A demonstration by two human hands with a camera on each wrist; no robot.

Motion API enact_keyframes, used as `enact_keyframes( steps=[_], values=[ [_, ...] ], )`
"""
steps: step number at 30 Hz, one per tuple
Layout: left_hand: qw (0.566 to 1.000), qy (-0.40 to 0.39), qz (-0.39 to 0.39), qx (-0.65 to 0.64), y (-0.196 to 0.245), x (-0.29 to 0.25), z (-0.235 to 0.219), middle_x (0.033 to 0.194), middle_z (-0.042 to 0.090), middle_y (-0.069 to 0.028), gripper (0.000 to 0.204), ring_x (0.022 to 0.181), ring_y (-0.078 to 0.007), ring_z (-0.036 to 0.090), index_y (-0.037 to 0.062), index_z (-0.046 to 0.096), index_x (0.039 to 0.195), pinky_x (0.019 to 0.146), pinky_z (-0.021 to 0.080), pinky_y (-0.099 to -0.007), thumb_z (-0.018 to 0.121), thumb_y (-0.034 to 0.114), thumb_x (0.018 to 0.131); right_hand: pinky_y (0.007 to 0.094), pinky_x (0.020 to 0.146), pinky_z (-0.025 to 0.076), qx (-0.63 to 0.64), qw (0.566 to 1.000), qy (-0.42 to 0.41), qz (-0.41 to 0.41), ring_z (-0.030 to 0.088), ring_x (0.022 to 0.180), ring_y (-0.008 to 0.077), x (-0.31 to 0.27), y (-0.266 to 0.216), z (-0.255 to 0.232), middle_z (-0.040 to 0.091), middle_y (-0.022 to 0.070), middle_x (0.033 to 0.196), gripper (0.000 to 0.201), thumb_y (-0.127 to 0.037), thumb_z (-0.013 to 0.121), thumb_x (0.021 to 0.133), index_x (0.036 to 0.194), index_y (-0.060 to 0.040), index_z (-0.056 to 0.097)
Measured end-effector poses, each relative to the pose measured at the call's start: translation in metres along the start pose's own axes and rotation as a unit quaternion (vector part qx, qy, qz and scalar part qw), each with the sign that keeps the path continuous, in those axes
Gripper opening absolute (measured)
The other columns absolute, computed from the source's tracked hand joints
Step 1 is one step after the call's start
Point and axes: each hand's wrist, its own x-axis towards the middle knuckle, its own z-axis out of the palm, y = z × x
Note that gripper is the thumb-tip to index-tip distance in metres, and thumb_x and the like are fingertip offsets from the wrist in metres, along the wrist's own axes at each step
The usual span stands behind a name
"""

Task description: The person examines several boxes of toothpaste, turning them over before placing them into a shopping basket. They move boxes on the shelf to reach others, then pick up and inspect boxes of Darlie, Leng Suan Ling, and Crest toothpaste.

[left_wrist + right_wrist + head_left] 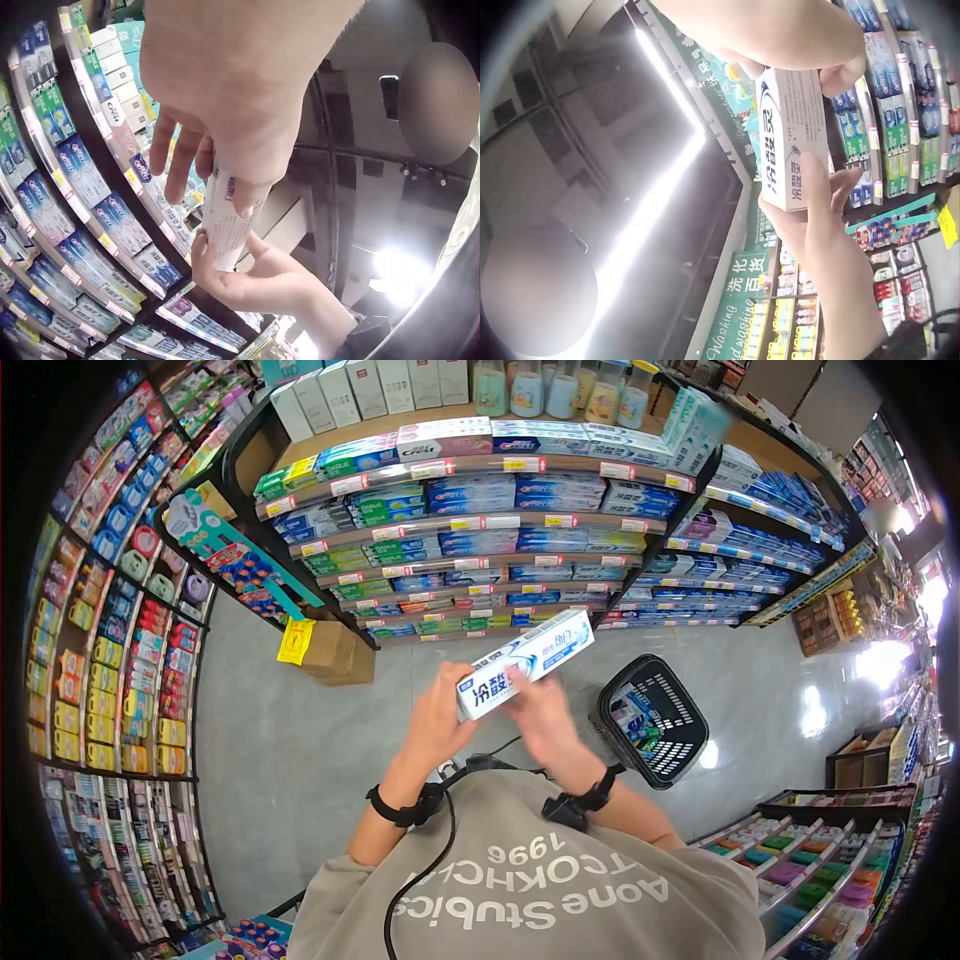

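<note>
A white toothpaste box (pixel 525 660) with dark blue lettering is held up in front of the torso, tilted so its right end is higher in the head view. The left hand (pixel 442 712) grips its left end; in the right wrist view that thumb lies along the printed side of the box (pixel 799 142). Around the other part of the box is the right hand (pixel 545 722), blurred in the head view. From the left wrist, the right hand (pixel 262 281) shows its fingers and thumb on either side of the box end.
Shelves of boxed toothpaste (pixel 475 495) stand ahead. On the floor at the right is a black shopping basket (pixel 677 745) with packs inside. A cardboard carton (pixel 340 653) stands by the shelf's left end. More stocked shelves (pixel 120 650) line the left side.
</note>
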Motion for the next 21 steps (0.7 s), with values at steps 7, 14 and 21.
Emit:
enact_keyframes(
  steps=[7, 14, 21],
  values=[
    [0.998, -0.017, 0.029, 0.05, -0.021, 0.009, -0.045, 0.115, 0.06, -0.0168, 0.06, 0.086, -0.0404, 0.064, 0.0052, 0.052, 0.129, 0.069, 0.051, -0.046, 0.076, 0.006, 0.074, 0.0404, 0.099, 0.05, -0.064, 0.981, -0.144, 0.114, 0.059, 0.118, 0.0176, 0.006, 0.033, 0.041, 0.061, 0.0035, 0.126, 0.051, -0.023, 0.074, 0.094, 0.135, -0.0054, 0.05],
    [0.999, 0.009, 0.027, -0.021, -0.059, -0.005, -0.057, 0.115, 0.062, -0.0186, 0.063, 0.093, -0.0406, 0.065, 0.0053, 0.052, 0.128, 0.076, 0.052, -0.0448, 0.081, 0.009, 0.072, 0.0422, 0.103, 0.046, -0.014, 0.991, -0.086, 0.106, 0.059, 0.118, 0.0187, 0.029, 0.036, 0.043, 0.064, 0.005, 0.125, 0.041, -0.031, 0.068, 0.099, 0.13, -0.0064, 0.056],
    [0.987, 0.011, -0.045, -0.155, -0.092, -0.022, -0.097, 0.117, 0.063, -0.014, 0.066, 0.106, -0.028, 0.064, 0.0065, 0.052, 0.129, 0.092, 0.05, -0.0389, 0.088, 0.008, 0.074, 0.0438, 0.098, 0.047, 0.019, 1.0, 0.007, -0.009, 0.061, 0.113, 0.0185, 0.066, 0.024, 0.046, 0.067, 0.0044, 0.116, 0.033, -0.03, 0.065, 0.101, 0.125, -0.0085, 0.058]
  ],
)
